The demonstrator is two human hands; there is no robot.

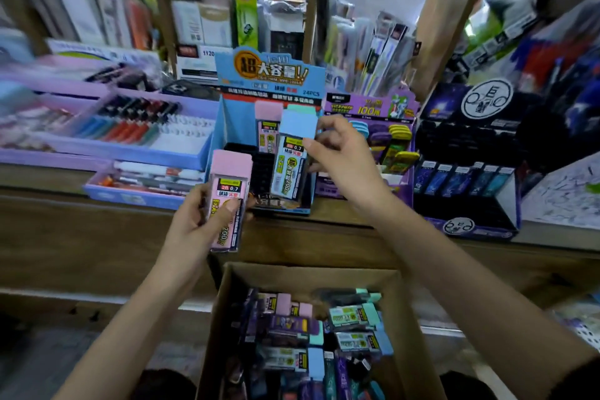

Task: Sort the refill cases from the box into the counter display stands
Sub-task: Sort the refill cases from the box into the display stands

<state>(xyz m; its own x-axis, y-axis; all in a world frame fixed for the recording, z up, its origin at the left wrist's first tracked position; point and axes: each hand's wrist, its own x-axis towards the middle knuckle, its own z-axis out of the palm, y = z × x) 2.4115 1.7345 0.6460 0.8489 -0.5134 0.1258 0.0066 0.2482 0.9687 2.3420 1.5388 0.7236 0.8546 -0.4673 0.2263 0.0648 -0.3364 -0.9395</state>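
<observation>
My left hand [201, 221] grips a pink-capped refill case [229, 191] upright, just left of the blue display stand [269, 81] on the counter. My right hand [344, 156] pinches a blue-capped refill case [293, 153] by its right edge, holding it inside the blue stand in front of a pink-capped case [268, 127] and a teal-capped one standing there. Below, the open cardboard box [224, 302] holds several mixed refill cases [311, 334]. A purple display stand [370, 107] with small cases sits to the right of the blue one.
The wooden counter [97, 227] carries lilac pen trays [130, 127] at left and a dark display stand [467, 172] at right. A shelf post [311, 3] and packed stationery rise behind the stands. A book or pad [565, 198] lies far right.
</observation>
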